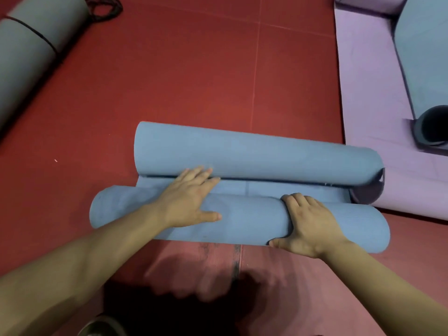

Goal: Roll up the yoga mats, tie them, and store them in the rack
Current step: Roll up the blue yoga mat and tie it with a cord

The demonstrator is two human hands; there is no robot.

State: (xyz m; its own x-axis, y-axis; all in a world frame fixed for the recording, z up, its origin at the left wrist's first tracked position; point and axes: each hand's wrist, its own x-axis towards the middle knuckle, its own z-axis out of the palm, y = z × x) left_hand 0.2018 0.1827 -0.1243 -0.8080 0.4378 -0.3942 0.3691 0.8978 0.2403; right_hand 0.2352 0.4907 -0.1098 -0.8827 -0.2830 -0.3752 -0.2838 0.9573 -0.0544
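1. The blue mat (242, 187) lies on the red floor (194, 69) right in front of you. It is curled from both ends, with a near roll (242, 221) under your hands, a far roll (242, 154) beyond it, and a narrow flat strip between them.
2. Your left hand (191, 200) is spread flat on the near roll. Its fingers are straight and reach forward to the seam under the far roll.
3. Your right hand (308, 224) wraps the near roll, fingers bent over its crest and thumb on the side nearest you.
4. The mat looks like soft, springy foam: light, easy to dent, and likely to uncurl once pressure comes off. Its matte surface should give good grip.
5. Hold it with your palms set wide apart on the top of the roll, so the ends stay level and don't telescope. The left end of the near roll already sticks out past the far roll.
6. The floor is padded tile with visible seams, and it probably grips the foam.
7. A tied mat (29, 52) with a dark strap (34, 30) lies at the upper left, next to a black cord (104, 8).
8. A purple mat (368, 93) is spread out to the right, touching the far roll's end. A grey mat (426, 57) lies on it, partly rolled.
9. No rack is in view.
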